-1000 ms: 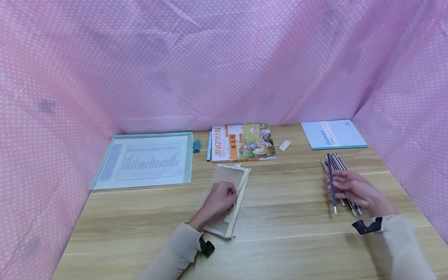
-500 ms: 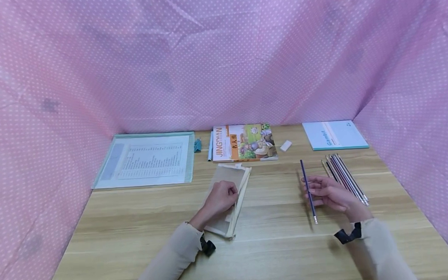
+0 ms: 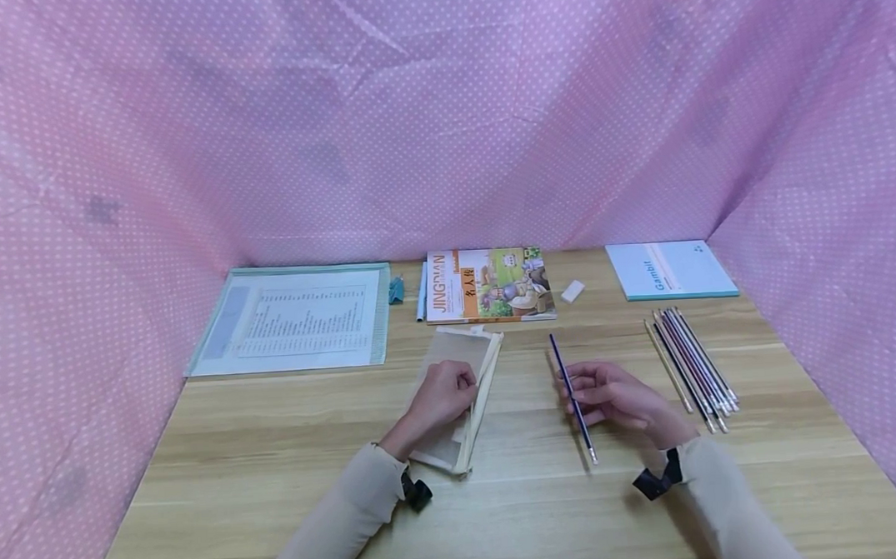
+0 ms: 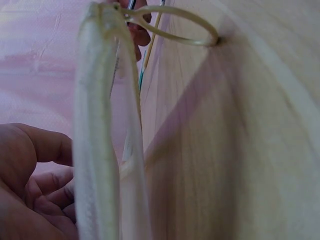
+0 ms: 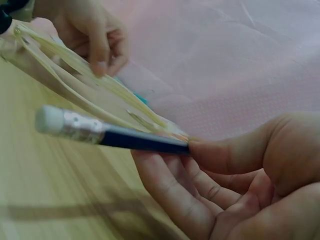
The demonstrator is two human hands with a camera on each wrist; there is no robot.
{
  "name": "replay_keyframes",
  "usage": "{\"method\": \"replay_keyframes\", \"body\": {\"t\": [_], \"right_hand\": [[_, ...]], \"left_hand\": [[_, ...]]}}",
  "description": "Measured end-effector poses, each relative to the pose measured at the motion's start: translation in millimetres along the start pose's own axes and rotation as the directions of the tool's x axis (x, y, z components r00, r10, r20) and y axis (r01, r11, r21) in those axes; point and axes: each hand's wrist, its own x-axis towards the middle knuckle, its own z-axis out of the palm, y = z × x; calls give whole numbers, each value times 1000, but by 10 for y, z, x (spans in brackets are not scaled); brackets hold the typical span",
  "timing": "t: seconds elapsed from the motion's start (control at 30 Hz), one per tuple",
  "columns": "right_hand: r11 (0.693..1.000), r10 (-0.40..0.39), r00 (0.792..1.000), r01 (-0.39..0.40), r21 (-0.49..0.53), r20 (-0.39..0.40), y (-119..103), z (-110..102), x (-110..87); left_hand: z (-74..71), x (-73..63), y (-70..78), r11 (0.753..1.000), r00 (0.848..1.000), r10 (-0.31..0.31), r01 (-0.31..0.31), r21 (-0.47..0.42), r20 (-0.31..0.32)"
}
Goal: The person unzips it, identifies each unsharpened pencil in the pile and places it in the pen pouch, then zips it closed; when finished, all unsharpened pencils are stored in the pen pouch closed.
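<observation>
My right hand (image 3: 611,397) pinches a dark blue pencil (image 3: 571,395) between thumb and fingers, its white eraser end toward me. The right wrist view shows the pencil (image 5: 145,140) close up, with its silver ferrule. To the left, my left hand (image 3: 441,394) pinches the edge of a see-through zip pencil pouch (image 3: 485,378) with cream trim. Seen from the right wrist, the pouch (image 5: 95,87) has its mouth parted. In the left wrist view the pouch's cream edge (image 4: 95,135) stands up beside the left fingers (image 4: 50,147). The pencil is a short way right of the pouch.
Several pencils (image 3: 692,365) lie in a bundle at the right, below a light blue Gambit booklet (image 3: 673,270). A picture book (image 3: 489,286), a white eraser (image 3: 572,291) and a teal clip (image 3: 396,290) lie at the back. A document folder (image 3: 292,320) is at the left.
My right hand has lifted one dark blue pencil away from the bundle and carried it left toward the pouch. The left hand and the pouch have stayed in place.
</observation>
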Motion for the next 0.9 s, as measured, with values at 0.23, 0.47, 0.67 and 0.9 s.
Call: {"method": "replay_keyframes", "body": {"t": [0.23, 0.47, 0.67, 0.9], "right_hand": [[999, 50, 999, -51, -21, -12, 44, 197, 174], [995, 92, 995, -93, -38, -23, 44, 326, 317], [988, 134, 990, -137, -68, -47, 38, 436, 446], [986, 130, 987, -138, -89, -89, 78, 606, 618]], "left_hand": [[-3, 9, 0, 1000, 1000, -15, 15, 3, 5], [1, 16, -1, 1000, 1000, -24, 24, -6, 2], [0, 12, 4, 1000, 1000, -8, 8, -3, -8], [11, 13, -8, 1000, 1000, 9, -9, 1, -25]]}}
